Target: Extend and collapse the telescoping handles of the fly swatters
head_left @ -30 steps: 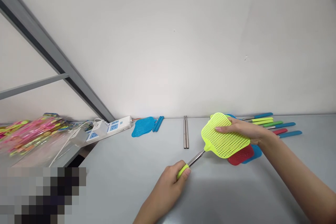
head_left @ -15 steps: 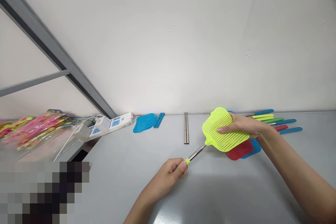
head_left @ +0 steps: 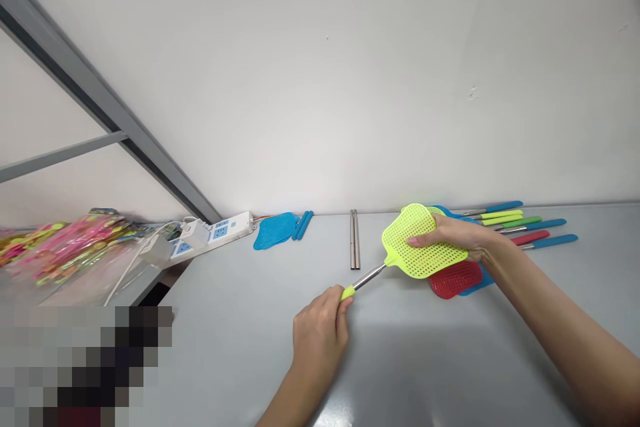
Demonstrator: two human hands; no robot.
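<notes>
A yellow-green fly swatter [head_left: 417, 247] with a perforated head and a metal shaft is held between my two hands. My left hand [head_left: 323, 323] is closed around its yellow-green grip, most of which the fingers hide. My right hand [head_left: 453, 235] pinches the far side of the head, thumb on top and the other fingers hidden beneath. Under and behind it lie a red swatter head [head_left: 456, 279] and blue swatter heads, partly covered. Their coloured handles, such as a blue handle [head_left: 555, 240], point right.
Two metal rods [head_left: 355, 240] lie side by side near the wall. Left of them are a blue swatter head [head_left: 275, 230] and blue grips [head_left: 304, 225]. A power strip [head_left: 215, 237] with plugs stands by colourful bagged goods [head_left: 75, 243] on the grey table [head_left: 240, 320].
My left hand has turned its back upward and shifted slightly left on the grip. The swatter moved a little left and up with my right hand.
</notes>
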